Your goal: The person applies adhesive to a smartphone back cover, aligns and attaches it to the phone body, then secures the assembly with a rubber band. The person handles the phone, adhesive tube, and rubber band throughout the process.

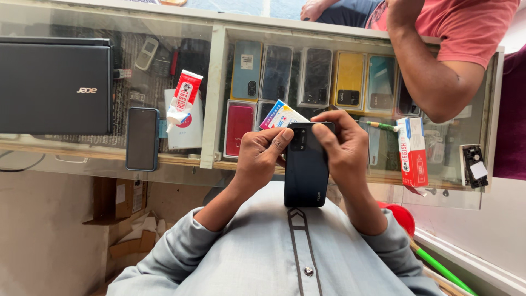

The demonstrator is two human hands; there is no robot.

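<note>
Currently both hands hold a dark phone [306, 170] upright over the person's grey shirt front, back face toward the camera, camera block at the top. Left hand [262, 156] wraps the phone's left edge; its thumb lies across the upper back, tip touching the camera block, fingers curled shut round the side. Right hand [345, 151] clamps the right edge and top corner, fingers bent over the upper rim, thumb pressed on the back beside the camera block. Phone's lower half is clear of both hands and hangs down toward the shirt placket.

Behind the hands: a glass counter [213, 93] with rows of phone back covers under the glass. A small colourful packet [280, 115] shows just above the left hand; whether a finger touches it, or it lies on the glass, cannot be told from this angle.

On the counter to the left: a closed black laptop [55, 87], a second phone [142, 138] lying screen up, and a red-and-white glue tube [183, 98] resting on a white card. To the right, a red-and-white box [412, 151] stands on the glass. Another person's arm [433, 82], in a red sleeve, leans on the counter's far right.
</note>
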